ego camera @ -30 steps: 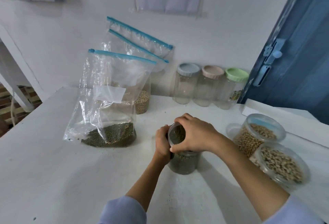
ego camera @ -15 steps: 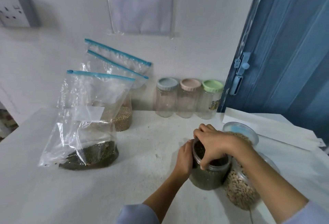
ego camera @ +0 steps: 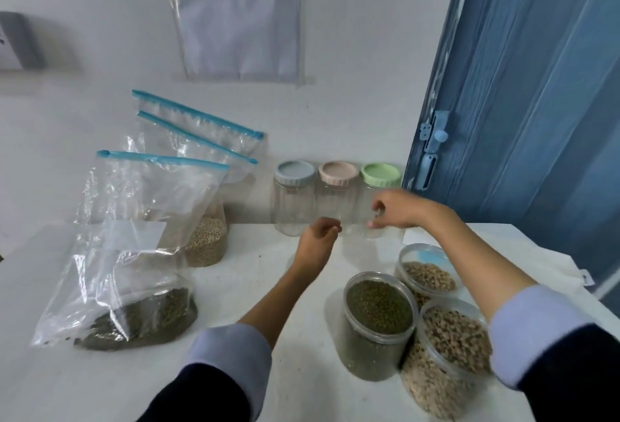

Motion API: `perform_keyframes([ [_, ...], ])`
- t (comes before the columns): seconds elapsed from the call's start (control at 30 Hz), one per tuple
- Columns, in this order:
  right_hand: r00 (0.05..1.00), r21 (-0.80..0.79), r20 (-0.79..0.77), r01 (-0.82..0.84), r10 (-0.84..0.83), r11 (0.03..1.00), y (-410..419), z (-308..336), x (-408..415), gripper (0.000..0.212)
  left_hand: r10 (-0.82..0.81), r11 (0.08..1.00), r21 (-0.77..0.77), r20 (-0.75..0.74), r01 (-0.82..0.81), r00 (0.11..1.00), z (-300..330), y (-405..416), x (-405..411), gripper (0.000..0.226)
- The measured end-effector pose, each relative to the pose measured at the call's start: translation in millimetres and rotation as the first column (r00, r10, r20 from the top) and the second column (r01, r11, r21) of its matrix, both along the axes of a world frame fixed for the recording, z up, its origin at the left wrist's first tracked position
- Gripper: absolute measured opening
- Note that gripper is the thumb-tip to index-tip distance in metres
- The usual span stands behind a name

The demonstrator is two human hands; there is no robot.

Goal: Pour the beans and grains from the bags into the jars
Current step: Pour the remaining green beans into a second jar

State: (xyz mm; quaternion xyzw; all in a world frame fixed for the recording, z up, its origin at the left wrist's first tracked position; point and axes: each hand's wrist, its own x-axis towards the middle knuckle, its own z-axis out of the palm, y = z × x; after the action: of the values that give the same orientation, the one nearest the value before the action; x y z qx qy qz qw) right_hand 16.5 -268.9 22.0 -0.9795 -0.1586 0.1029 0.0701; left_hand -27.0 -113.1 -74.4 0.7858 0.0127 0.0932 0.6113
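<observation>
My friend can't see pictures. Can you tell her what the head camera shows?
A person's right hand reaches for the green-lidded empty jar at the wall, while the left hand hovers nearby. Three filled jars, one of green beans, stand at right. Three zip bags, the nearest holding green beans, stand at left on the white table.
</observation>
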Motion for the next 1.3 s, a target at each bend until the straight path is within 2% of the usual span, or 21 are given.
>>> perform_keyframes([
  [0.1,0.968,0.065,0.229,0.095,-0.108,0.993,-6,-3,30,0.038,-0.004,0.998,0.058,-0.021,0.005,1.000,4,1,15,0.023],
  [0.2,0.927,0.088,0.351,0.112,-0.136,0.990,-7,-10,52,0.043,-0.030,0.994,0.102,-0.038,0.034,0.999,5,-1,29,0.025],
  [0.33,0.912,0.004,0.396,0.118,-0.110,0.993,-5,-21,73,0.044,-0.062,0.991,0.114,-0.058,0.069,0.996,3,-5,42,0.025],
  [0.5,0.889,-0.091,0.449,0.144,-0.089,0.985,-2,-27,80,0.032,-0.094,0.991,0.087,-0.080,0.101,0.992,3,-10,54,0.024],
  [0.63,0.914,-0.191,0.404,0.128,-0.041,0.973,0,-14,71,0.019,-0.127,0.987,0.080,-0.111,0.136,0.986,-3,-11,56,0.028],
  [0.7,0.938,-0.188,0.344,0.113,-0.043,0.976,1,-6,62,0.013,-0.144,0.985,0.072,-0.133,0.155,0.980,-5,-13,53,0.036],
  [0.87,0.976,-0.105,0.216,0.042,-0.018,0.994,15,7,26,0.021,-0.197,0.973,0.101,-0.115,0.208,0.974,-13,-16,39,0.081],
  [1.0,0.986,-0.039,0.153,-0.061,0.066,0.997,39,9,-5,0.025,-0.215,0.977,-0.013,-0.008,0.214,0.977,-19,-11,25,0.104],
  [1.07,0.984,-0.033,0.133,-0.114,0.117,0.993,55,6,-20,0.024,-0.179,0.982,-0.059,0.033,0.180,0.983,-23,-3,15,0.107],
  [1.17,0.964,-0.086,0.154,-0.204,0.215,0.975,78,4,-37,0.024,-0.071,0.996,-0.048,0.064,0.075,0.995,-30,18,4,0.106],
  [1.3,0.926,-0.049,0.253,-0.276,0.279,0.960,111,2,-55,0.050,0.080,0.996,0.039,0.085,-0.083,0.993,-34,53,-18,0.108],
])
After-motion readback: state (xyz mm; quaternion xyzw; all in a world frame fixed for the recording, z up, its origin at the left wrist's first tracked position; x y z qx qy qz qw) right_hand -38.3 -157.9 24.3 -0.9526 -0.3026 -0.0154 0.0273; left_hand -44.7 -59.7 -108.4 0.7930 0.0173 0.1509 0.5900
